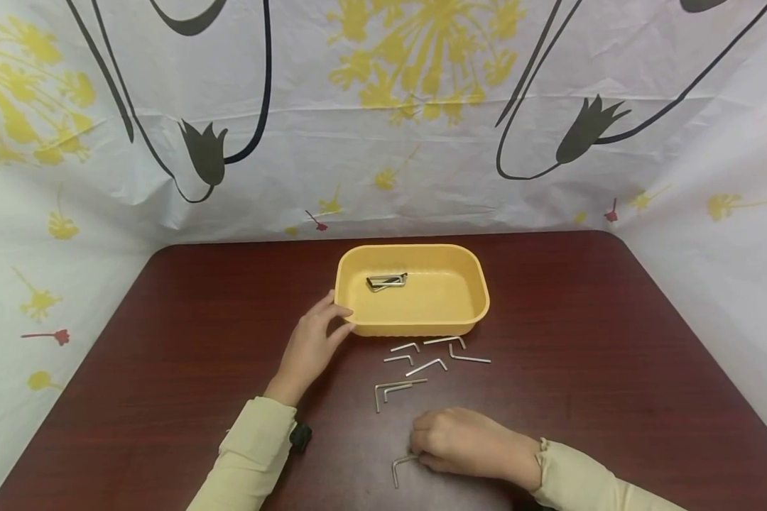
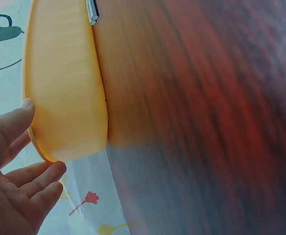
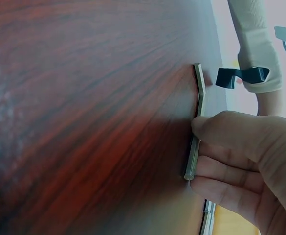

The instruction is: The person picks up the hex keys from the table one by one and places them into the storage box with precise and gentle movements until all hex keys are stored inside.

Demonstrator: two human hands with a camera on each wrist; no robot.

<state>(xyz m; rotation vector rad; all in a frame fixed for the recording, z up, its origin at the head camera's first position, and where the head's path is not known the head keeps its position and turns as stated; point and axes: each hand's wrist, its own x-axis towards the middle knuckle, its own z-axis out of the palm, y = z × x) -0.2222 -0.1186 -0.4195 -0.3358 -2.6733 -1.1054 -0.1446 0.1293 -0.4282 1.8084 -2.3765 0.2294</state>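
Note:
At the front left corner of a yellow plastic tray [image 1: 415, 330], my left hand [image 1: 309, 346] holds the rim between thumb and fingers. The left wrist view shows the thumb at the edge, the other fingers spread around the corner. Near the front of the table, my right hand [image 1: 463, 443] pinches an L-shaped hex key [image 3: 200, 90] that lies along the tabletop; its bent end sticks out left of the fingers. Several hex keys [image 1: 426, 367] lie scattered between that hand and the tray. Inside the tray, a small group of hex keys [image 1: 386, 282] rests at the left.
The dark reddish wooden table [image 1: 581, 319] has rounded far corners. A white curtain [image 1: 434, 184] with yellow and grey flower prints hangs along its far edge and both sides. A black wrist device [image 1: 300, 438] sits at my left cuff.

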